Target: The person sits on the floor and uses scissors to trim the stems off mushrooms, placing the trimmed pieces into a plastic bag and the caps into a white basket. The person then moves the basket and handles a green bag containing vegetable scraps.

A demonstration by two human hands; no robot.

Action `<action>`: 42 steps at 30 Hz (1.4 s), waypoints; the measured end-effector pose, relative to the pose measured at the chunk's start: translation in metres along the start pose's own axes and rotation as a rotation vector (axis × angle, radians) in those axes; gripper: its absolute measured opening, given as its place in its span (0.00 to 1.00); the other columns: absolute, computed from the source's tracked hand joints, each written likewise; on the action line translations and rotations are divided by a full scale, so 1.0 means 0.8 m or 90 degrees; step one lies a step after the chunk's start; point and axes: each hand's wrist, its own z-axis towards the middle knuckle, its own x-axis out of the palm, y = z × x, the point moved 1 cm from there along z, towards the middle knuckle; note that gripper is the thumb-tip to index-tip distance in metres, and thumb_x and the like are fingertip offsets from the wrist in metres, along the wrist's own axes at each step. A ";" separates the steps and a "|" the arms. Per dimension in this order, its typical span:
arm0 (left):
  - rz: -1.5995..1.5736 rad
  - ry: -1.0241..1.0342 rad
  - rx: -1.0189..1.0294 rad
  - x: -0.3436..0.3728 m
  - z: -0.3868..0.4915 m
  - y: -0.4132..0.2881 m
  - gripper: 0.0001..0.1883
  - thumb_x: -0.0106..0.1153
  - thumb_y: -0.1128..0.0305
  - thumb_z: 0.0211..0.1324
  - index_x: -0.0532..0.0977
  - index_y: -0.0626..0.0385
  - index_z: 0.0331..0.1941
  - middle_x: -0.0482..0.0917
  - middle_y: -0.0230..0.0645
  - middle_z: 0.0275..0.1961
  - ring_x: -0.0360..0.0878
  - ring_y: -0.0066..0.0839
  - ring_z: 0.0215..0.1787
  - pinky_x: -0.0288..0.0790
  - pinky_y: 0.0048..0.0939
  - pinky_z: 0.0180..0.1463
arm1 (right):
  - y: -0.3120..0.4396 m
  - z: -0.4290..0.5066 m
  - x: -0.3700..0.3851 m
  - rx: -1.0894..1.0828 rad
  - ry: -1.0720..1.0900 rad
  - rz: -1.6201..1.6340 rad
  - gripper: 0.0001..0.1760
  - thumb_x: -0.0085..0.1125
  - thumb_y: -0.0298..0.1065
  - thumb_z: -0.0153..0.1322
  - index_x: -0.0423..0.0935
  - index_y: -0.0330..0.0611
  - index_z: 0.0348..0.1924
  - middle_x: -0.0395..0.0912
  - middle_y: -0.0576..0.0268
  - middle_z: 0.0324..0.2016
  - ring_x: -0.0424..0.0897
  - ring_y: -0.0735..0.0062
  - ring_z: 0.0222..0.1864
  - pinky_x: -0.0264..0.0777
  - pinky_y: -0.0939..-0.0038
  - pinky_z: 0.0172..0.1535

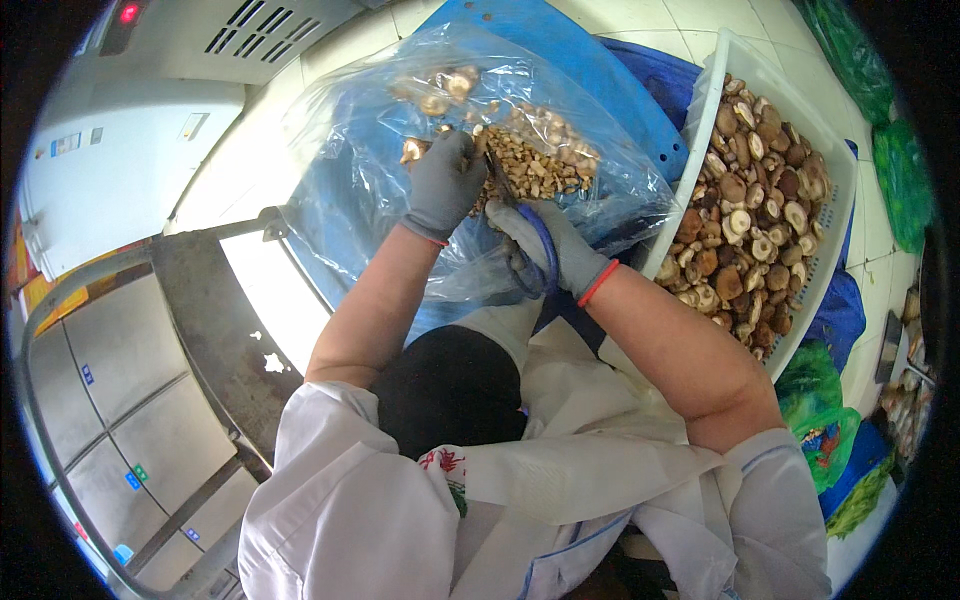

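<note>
Grey work gloves cover both hands. My right hand [551,236] is closed on scissors [551,244] with blue handles, whose dark blades point up and left. Beside the blade tips, my left hand [448,180] has its fingers closed around something, likely a mushroom; the hand hides most of it. Beneath the hands lies a large clear plastic bag [352,187]. Cut mushroom stems [536,165] form a pile in or on it, and whole mushrooms [459,84] show through the film farther back. One pale mushroom [413,150] is just left of my left hand.
A white plastic crate [709,124] full of shiitake mushrooms [739,221] stands at the right. Blue sheeting [630,97] lies under the bag on the tiled floor [679,19]. Green plastic bags [900,184] are at the far right. Metal cabinets [124,360] and a dark metal frame [217,322] stand left.
</note>
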 end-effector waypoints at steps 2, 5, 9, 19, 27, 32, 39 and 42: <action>-0.005 0.054 -0.036 0.005 0.000 0.010 0.09 0.63 0.71 0.50 0.75 0.58 0.34 0.80 0.43 0.34 0.80 0.44 0.36 0.74 0.38 0.40 | -0.001 0.000 -0.005 0.002 -0.008 -0.035 0.25 0.58 0.58 0.73 0.77 0.41 0.32 0.70 0.69 0.18 0.68 0.81 0.16 0.61 0.77 0.19; -0.233 0.054 -0.210 -0.002 0.010 0.016 0.10 0.63 0.71 0.52 0.77 0.59 0.38 0.82 0.40 0.36 0.82 0.36 0.37 0.74 0.34 0.41 | -0.008 -0.001 -0.014 0.026 -0.017 -0.018 0.24 0.58 0.57 0.72 0.76 0.42 0.31 0.70 0.69 0.17 0.67 0.81 0.15 0.60 0.77 0.18; -0.329 0.189 -0.330 -0.017 0.030 -0.037 0.14 0.65 0.70 0.54 0.78 0.60 0.44 0.84 0.37 0.40 0.81 0.27 0.41 0.75 0.30 0.45 | -0.027 -0.001 -0.027 0.050 -0.054 0.047 0.22 0.58 0.55 0.72 0.76 0.43 0.30 0.69 0.69 0.16 0.67 0.80 0.14 0.59 0.77 0.17; -0.032 0.182 0.018 -0.022 0.047 -0.037 0.09 0.63 0.71 0.57 0.82 0.58 0.41 0.83 0.43 0.38 0.83 0.39 0.42 0.76 0.35 0.46 | -0.023 -0.005 -0.048 0.052 -0.033 0.070 0.18 0.59 0.51 0.73 0.75 0.43 0.35 0.72 0.68 0.19 0.72 0.77 0.17 0.65 0.75 0.19; 0.164 0.189 -0.090 -0.011 0.045 0.077 0.10 0.58 0.67 0.56 0.84 0.52 0.40 0.82 0.46 0.41 0.82 0.47 0.42 0.74 0.40 0.48 | -0.015 0.011 -0.027 0.039 -0.019 0.004 0.21 0.65 0.52 0.70 0.76 0.40 0.32 0.73 0.65 0.18 0.72 0.77 0.15 0.63 0.75 0.17; 0.149 0.146 -0.134 -0.028 0.044 0.064 0.10 0.56 0.63 0.59 0.83 0.51 0.40 0.81 0.46 0.43 0.81 0.48 0.45 0.75 0.44 0.48 | -0.014 0.017 -0.023 0.030 -0.028 -0.064 0.22 0.64 0.53 0.70 0.77 0.40 0.33 0.74 0.66 0.19 0.73 0.78 0.16 0.64 0.75 0.18; 0.208 0.199 -0.042 0.008 0.026 0.056 0.15 0.63 0.59 0.55 0.82 0.52 0.44 0.83 0.46 0.41 0.82 0.49 0.43 0.75 0.43 0.48 | -0.025 0.016 -0.034 0.023 -0.006 -0.031 0.21 0.64 0.53 0.70 0.75 0.42 0.32 0.74 0.66 0.18 0.74 0.78 0.16 0.64 0.76 0.18; 0.157 0.204 -0.054 0.013 0.035 0.059 0.16 0.63 0.60 0.56 0.81 0.53 0.47 0.83 0.45 0.43 0.83 0.47 0.44 0.76 0.40 0.48 | -0.025 0.011 -0.037 0.023 -0.002 -0.020 0.21 0.64 0.53 0.70 0.74 0.42 0.32 0.73 0.67 0.18 0.73 0.79 0.16 0.64 0.75 0.18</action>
